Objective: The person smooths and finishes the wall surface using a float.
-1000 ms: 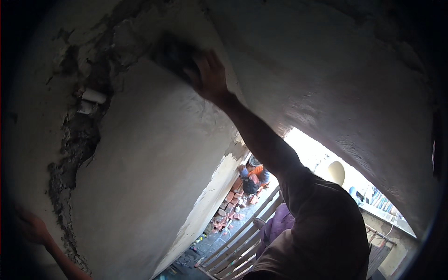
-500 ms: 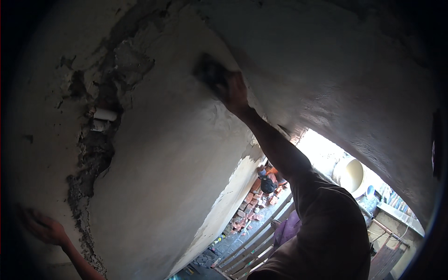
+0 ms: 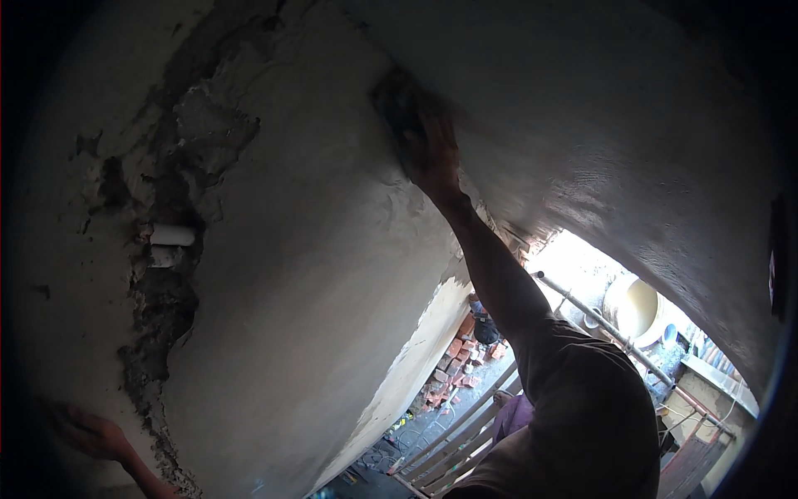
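With my right arm stretched up, my right hand (image 3: 436, 158) is closed on a dark, rectangular plastering float (image 3: 397, 108). The float lies against the plastered wall (image 3: 283, 291) where it meets the shaded sloping surface (image 3: 582, 133); its edges are blurred and dim. Down at the lower left, my left hand (image 3: 93, 434) rests on the wall with its fingers stretched out, holding nothing. Between the hands a rough broken channel (image 3: 162, 312) runs down the plaster. Two short white pipe ends, the upper pipe (image 3: 172, 235) the clearer, stick out of it.
Below right, a bright opening shows a pale round tub (image 3: 636, 308), a small blue container (image 3: 669, 334) and a slanting pole (image 3: 598, 320). Broken red bricks (image 3: 453, 366) lie far below, beside a dark rounded shape (image 3: 486, 331). Slatted bars (image 3: 457, 453) stand near my body.
My right hand has carried the float rightward along the wall, to the corner. The view has shifted slightly, and the slanting pole shows more. My left hand stays spread on the wall.
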### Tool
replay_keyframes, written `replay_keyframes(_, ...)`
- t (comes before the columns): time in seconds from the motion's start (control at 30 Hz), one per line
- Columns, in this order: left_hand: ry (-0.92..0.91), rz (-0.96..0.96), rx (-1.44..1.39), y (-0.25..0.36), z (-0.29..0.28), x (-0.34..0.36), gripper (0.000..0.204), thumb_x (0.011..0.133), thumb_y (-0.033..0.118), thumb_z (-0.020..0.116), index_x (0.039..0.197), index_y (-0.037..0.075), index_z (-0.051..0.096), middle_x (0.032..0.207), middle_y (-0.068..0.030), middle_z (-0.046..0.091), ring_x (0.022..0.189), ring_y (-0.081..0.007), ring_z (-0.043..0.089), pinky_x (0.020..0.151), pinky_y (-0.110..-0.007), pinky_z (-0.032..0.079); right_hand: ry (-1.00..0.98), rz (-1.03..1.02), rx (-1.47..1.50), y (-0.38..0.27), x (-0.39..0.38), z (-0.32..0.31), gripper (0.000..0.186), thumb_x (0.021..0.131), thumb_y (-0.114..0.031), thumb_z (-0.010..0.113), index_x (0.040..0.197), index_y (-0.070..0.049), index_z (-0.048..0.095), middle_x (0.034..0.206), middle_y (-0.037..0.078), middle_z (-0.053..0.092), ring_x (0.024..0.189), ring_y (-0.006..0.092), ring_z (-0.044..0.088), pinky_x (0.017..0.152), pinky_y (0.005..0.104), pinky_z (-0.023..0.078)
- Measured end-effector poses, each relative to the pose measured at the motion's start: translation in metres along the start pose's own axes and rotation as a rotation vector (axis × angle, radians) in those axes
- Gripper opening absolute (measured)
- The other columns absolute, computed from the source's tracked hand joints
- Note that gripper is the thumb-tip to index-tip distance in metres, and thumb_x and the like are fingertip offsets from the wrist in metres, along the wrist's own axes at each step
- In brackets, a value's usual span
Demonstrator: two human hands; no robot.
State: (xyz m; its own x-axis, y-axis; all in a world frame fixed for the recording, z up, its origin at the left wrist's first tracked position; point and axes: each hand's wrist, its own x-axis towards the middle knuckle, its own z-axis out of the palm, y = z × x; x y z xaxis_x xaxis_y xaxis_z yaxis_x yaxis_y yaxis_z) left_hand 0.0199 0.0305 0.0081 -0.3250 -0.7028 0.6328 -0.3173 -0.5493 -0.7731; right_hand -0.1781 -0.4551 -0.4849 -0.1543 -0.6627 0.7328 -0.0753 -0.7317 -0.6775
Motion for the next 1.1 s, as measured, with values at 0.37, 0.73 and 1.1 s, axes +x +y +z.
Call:
replay_keyframes(0.37,0.017,0.013,0.000,0.024,-0.012,0.012,0.041,0.109,0.022,0.045,0.143,0.001,0.054,0.148,-0.0189,0.052,0.137,-0.0353,0.050,0.112,-0.044,0.041,0.054,-0.151,0.067,-0.071,0.081,0.024,0.046,0.097,-0.019,0.061,0.138,0.000,0.054,0.116,0.025,0.062,0.100,0.0443,0.059,0.090,0.0505,0.049)
replay_keyframes(0.73,0.039,0.030,0.044,0.013,-0.007,0.010,0.040,0.109,0.022,0.046,0.143,0.002,0.054,0.146,-0.0187,0.054,0.134,-0.0347,0.052,0.111,-0.043,0.042,-0.060,0.217,0.000,0.004,-0.041,-0.006,0.046,0.101,-0.022,0.056,0.141,0.001,0.051,0.125,0.024,0.062,0.105,0.0453,0.059,0.092,0.0507,0.049)
replay_keyframes(1.1,0.022,0.030,0.030,0.022,-0.011,0.011,0.042,0.109,0.024,0.045,0.145,0.002,0.052,0.147,-0.0185,0.053,0.136,-0.0346,0.051,0.111,-0.043,0.042,-0.103,-0.159,0.122,-0.105,0.000,0.012,0.057,0.088,-0.016,0.072,0.140,-0.004,0.054,0.111,0.018,0.062,0.100,0.0407,0.057,0.086,0.0487,0.051)
